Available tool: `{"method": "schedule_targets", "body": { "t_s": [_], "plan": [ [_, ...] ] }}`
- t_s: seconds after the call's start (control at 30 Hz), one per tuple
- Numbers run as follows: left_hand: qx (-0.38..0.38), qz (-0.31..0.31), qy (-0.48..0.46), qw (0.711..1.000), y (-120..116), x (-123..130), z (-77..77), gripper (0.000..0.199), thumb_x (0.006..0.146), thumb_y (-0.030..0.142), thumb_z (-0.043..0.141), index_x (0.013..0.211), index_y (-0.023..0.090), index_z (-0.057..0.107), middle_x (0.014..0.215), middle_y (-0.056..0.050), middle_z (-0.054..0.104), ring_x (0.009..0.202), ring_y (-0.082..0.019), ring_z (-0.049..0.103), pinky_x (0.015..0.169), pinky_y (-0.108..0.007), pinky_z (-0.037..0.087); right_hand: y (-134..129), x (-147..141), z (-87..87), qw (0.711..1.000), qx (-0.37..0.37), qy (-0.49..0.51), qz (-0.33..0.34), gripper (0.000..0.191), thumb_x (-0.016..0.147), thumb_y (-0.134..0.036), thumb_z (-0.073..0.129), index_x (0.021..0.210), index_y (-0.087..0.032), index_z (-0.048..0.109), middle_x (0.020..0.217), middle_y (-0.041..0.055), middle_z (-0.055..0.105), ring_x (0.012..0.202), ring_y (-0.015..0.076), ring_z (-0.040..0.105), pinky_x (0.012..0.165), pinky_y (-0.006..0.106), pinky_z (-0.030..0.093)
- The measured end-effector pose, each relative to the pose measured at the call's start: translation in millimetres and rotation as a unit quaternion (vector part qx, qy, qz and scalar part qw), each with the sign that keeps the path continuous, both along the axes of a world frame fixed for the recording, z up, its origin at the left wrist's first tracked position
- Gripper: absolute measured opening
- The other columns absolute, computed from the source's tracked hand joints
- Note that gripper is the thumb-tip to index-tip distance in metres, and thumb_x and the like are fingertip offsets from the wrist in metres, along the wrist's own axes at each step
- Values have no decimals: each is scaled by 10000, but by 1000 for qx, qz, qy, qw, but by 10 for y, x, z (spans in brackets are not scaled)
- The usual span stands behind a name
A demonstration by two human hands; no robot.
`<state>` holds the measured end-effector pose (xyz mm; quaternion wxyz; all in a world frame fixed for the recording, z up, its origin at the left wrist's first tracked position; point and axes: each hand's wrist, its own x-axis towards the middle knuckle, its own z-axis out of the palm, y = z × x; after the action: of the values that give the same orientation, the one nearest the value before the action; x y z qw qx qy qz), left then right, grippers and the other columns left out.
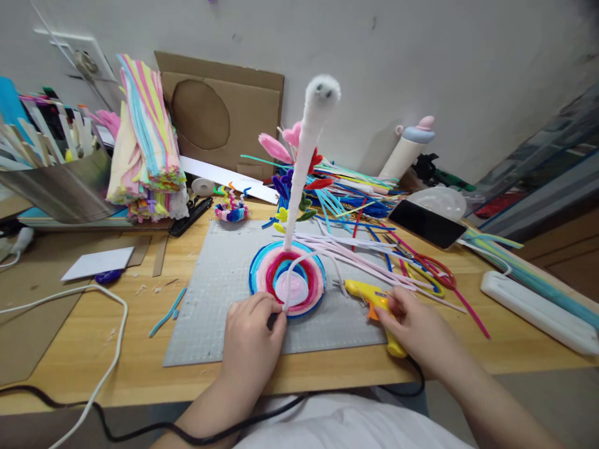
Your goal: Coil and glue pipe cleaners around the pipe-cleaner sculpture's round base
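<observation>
My left hand (255, 330) pinches the end of a pale lilac pipe cleaner (333, 260) at the near edge of a round disc (259, 265). From there the strip arches over the disc and curves down on its right side. Rings of blue, pink, red and lilac fuzzy strips cover the disc. A tall white fuzzy stem (302, 168) rises from its far part, with colourful fuzzy petals around it. To the right, my right hand (412, 324) grips a yellow hot glue gun (365, 291), its nozzle pointing left toward the disc.
A grey cutting mat (206, 324) lies under the disc. Pipe cleaners (355, 246), red-handled scissors (435, 268) and a phone (427, 223) are at the right. A power strip (538, 312) sits at far right. A white cable (122, 330) and black cord (163, 426) run along the left and front.
</observation>
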<state>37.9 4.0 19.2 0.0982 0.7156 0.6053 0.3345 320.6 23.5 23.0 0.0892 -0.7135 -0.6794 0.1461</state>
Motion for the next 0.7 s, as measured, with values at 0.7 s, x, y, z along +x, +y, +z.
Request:
{"method": "schedule_targets", "body": {
  "t_s": [0.7],
  "plan": [
    [-20, -11, -51, 998, 7, -25, -19, 121, 844, 188, 565, 725, 204, 578, 836, -8, 643, 822, -178, 595, 732, -325, 372, -211, 653, 196, 957, 155, 26, -246, 323, 829, -495, 458, 641, -248, 368, 526, -6, 439, 515, 190, 449, 494, 309, 343]
  ]
}}
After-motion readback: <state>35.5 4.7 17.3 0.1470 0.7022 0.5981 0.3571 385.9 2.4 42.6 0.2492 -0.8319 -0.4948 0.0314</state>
